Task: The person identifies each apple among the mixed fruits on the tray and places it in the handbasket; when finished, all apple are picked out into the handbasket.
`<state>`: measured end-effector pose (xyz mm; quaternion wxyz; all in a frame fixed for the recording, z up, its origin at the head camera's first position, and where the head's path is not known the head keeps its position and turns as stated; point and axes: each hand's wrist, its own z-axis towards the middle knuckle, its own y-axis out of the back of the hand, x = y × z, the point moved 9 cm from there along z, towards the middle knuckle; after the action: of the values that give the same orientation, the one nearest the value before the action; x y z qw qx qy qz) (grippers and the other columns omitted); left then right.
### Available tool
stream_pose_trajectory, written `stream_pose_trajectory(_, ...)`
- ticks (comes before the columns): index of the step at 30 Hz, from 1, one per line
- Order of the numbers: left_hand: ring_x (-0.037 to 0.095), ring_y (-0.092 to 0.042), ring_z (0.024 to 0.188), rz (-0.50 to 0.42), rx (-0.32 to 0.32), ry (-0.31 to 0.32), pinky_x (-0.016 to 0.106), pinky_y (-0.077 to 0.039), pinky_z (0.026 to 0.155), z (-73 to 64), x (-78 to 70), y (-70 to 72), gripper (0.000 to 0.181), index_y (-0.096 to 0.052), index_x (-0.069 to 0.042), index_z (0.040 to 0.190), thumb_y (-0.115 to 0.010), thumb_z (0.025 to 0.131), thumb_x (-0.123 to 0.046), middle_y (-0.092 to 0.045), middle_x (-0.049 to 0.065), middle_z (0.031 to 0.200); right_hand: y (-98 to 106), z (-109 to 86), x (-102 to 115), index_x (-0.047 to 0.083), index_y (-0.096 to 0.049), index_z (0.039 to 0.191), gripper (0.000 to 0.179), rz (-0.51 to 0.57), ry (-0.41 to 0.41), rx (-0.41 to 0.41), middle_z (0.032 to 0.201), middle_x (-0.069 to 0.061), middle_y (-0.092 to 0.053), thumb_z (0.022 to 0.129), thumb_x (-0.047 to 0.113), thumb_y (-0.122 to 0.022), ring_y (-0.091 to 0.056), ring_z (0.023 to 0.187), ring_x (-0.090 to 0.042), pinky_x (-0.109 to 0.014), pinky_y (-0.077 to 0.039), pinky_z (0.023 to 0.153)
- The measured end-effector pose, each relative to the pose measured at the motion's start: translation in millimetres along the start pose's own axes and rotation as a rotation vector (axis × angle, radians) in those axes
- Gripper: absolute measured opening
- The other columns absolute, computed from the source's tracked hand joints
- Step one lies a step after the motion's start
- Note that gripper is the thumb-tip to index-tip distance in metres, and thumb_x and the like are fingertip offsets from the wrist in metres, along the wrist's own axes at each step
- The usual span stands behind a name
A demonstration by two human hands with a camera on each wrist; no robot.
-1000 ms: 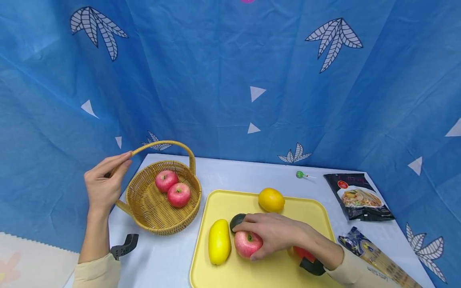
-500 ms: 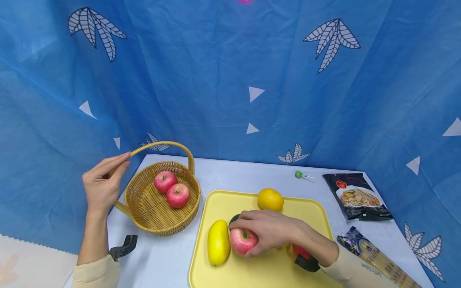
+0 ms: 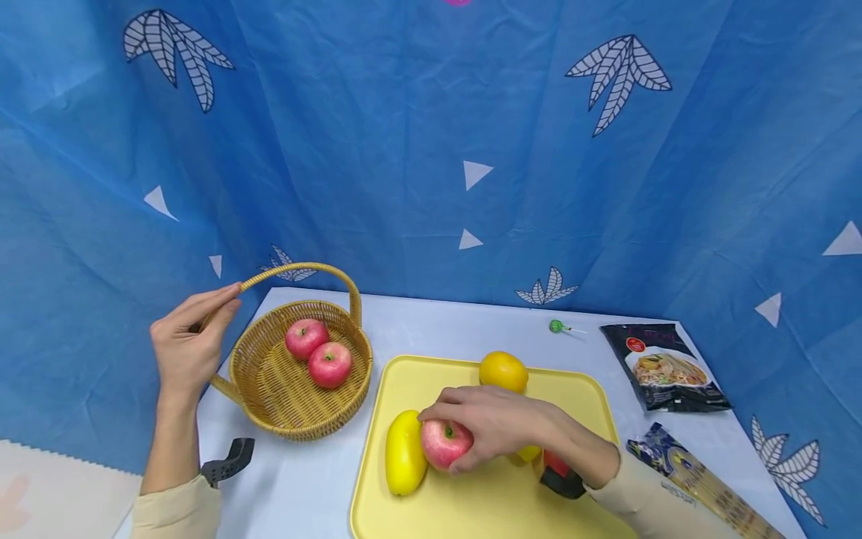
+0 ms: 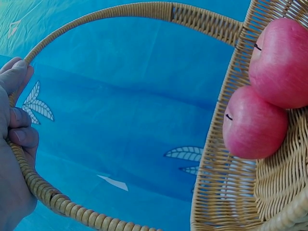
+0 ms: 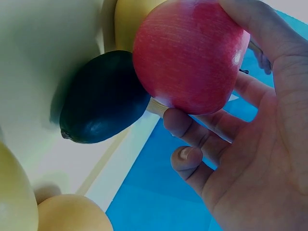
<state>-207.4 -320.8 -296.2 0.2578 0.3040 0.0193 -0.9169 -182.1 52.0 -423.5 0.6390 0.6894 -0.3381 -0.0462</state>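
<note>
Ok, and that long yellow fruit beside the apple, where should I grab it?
I'd take the long yellow fruit around its middle, from above, thumb and fingers across its narrow width: it lies lengthwise, its long axis running roughly away from you. Your right hand and the apple it holds crowd its right side, so the left looks freer.

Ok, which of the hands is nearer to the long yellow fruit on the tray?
Right. The right hand is just right of the long yellow fruit, holding an apple beside it; the left hand is farther off to its left, gripping the basket handle.
</note>
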Motion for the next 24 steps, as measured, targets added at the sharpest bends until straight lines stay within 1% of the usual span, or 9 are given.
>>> stream_pose_trajectory(5,0.004,-0.071,0.085,-0.005,-0.004,-0.001,0.009,-0.051,0.067,0.3,-0.3,0.3,0.020,-0.074,0.013,0.101,-0.069,0.083,0.020,-0.076,0.015,0.102,1.7,2.2,2.2,0.038,-0.052,0.143,0.068,-0.009,0.008,-0.009,0.125,0.015,-0.056,0.083,0.064,-0.072,-0.055,0.102,-0.004,-0.024,-0.050,0.086)
stream_pose_trajectory(11,0.003,-0.071,0.084,0.008,-0.004,0.009,0.009,-0.050,0.066,0.3,-1.1,-0.3,0.021,-0.074,0.012,0.102,-0.069,0.083,0.020,-0.077,0.013,0.103,3.9,3.8,4.0,0.039,-0.052,0.143,0.068,-0.011,0.004,-0.008,0.126,0.015,-0.055,0.083,0.064,-0.071,-0.054,0.103,-0.004,-0.026,-0.050,0.088)
stream_pose_trajectory(19,0.005,-0.072,0.088,-0.001,-0.009,0.011,0.010,-0.053,0.071,0.7,-3.0,-0.5,0.020,-0.074,0.013,0.101,-0.069,0.083,0.020,-0.077,0.014,0.104,8.3,7.0,9.6,0.038,-0.052,0.144,0.068,-0.026,0.031,-0.014,0.125,0.014,-0.055,0.084,0.063,-0.071,-0.055,0.102,-0.004,-0.024,-0.050,0.086)
stream_pose_trajectory(22,0.005,-0.072,0.087,-0.009,-0.008,0.007,0.010,-0.052,0.069,0.8,-0.9,-0.5,0.020,-0.074,0.014,0.101,-0.069,0.083,0.021,-0.076,0.015,0.104,9.3,8.2,10.7,0.038,-0.051,0.144,0.068,-0.029,0.034,-0.018,0.125,0.014,-0.055,0.084,0.063,-0.072,-0.055,0.101,-0.004,-0.023,-0.050,0.085)
stream_pose_trajectory(24,0.005,-0.071,0.086,-0.010,-0.006,0.005,0.010,-0.052,0.068,0.2,3.0,0.1,0.021,-0.074,0.014,0.101,-0.069,0.082,0.021,-0.076,0.015,0.103,10.0,9.0,11.9,0.037,-0.052,0.144,0.069,-0.028,0.038,-0.022,0.125,0.014,-0.056,0.083,0.062,-0.072,-0.055,0.101,-0.004,-0.023,-0.050,0.085)
